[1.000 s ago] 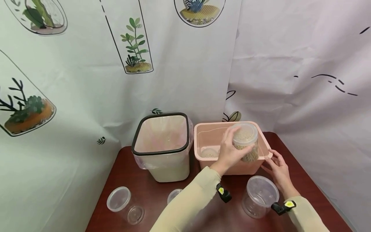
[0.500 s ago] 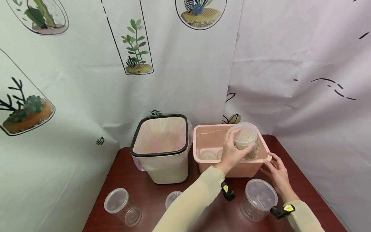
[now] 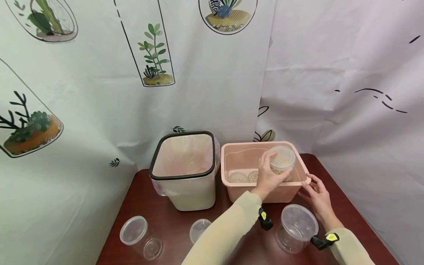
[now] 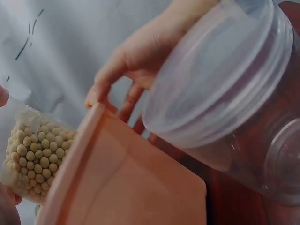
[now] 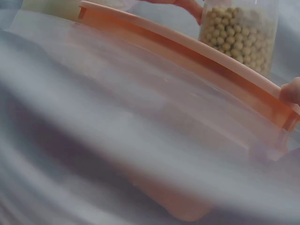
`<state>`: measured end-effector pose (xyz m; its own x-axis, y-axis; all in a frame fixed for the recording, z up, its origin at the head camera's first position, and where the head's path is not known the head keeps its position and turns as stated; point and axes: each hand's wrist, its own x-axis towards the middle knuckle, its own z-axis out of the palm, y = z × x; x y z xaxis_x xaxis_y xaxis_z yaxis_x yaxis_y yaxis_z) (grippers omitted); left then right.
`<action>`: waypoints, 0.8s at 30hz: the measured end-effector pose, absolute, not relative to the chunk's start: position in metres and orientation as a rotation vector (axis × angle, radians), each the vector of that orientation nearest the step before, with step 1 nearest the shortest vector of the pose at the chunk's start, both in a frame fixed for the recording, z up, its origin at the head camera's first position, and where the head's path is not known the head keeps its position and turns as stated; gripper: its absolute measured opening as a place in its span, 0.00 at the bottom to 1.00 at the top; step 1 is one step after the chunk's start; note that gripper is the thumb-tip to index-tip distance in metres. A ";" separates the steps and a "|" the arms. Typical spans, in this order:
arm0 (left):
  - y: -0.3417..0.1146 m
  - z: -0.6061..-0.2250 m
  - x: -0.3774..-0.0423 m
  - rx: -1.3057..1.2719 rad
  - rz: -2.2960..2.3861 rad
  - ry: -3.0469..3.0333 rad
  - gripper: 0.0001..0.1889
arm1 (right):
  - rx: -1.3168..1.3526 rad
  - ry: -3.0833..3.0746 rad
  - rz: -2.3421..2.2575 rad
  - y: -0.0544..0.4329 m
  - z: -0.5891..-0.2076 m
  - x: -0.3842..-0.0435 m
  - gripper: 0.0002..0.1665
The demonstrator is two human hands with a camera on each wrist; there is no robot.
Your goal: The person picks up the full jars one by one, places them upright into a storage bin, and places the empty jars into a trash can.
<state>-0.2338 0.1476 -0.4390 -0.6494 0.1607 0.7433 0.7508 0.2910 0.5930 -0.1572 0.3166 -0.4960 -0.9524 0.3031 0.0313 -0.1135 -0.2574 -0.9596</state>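
My left hand [image 3: 269, 177] holds a clear plastic jar [image 3: 283, 159] by its sides, thumb and fingers spread around it. Pale round beans [image 4: 40, 157] fill much of the jar. It is tilted slightly over the right part of a pink plastic bin [image 3: 258, 194], its lower part behind the bin's front rim. With thumb and fingers, my right hand [image 3: 320, 198] grips the bin's front right corner. Inside the bin, to the left, two round containers of beans [image 3: 237, 178] show. A large clear lidded jar [image 3: 296, 230] stands just in front, near my right wrist.
A cream trash can [image 3: 192, 197] with a black rim and a plastic liner stands left of the pink bin. Nearer on the dark red table [image 3: 175, 235] are a clear lidded jar [image 3: 134, 231] and a smaller one [image 3: 199, 229], partly behind my left sleeve. A printed cloth [image 3: 212, 92] hangs behind.
The jar of beans has come down lower into the bin, shifting slightly right, with my left hand around it. My right hand keeps its grip on the bin's corner.
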 end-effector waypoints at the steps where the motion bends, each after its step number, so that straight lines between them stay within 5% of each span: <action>1: 0.148 -0.441 -0.235 -0.818 -1.352 -2.008 0.35 | -0.237 -1.728 2.284 0.317 -0.496 -0.157 0.29; 24: 0.158 -0.458 -0.242 -0.901 -1.309 -2.452 0.30 | -0.241 -1.744 2.274 0.318 -0.499 -0.155 0.29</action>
